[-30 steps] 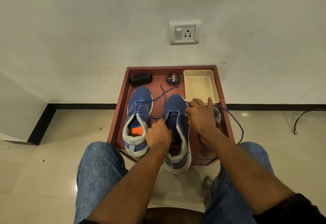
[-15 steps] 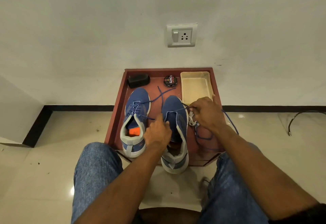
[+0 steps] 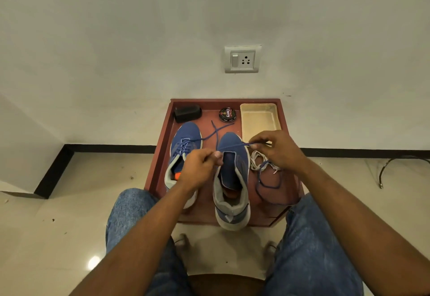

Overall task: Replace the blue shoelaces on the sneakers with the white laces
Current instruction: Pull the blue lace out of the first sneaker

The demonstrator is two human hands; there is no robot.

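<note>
Across the middle of the frame, you are pinching a blue lace [image 3: 235, 146] taut: left hand [image 3: 197, 170] grasping one end, right hand [image 3: 277, 149] the other. It is spanning the right sneaker [image 3: 232, 179], whose long axis is pointing toe-up toward the wall. Risk: the slack could be snagging the white laces [image 3: 258, 160] bunched just right of the shoe, dragging them off the tray [image 3: 162, 156].

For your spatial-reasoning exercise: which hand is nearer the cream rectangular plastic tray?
The right hand: it overlaps the cream rectangular plastic tray's near edge. The left hand sits farther away, between the two blue sneakers.
</note>
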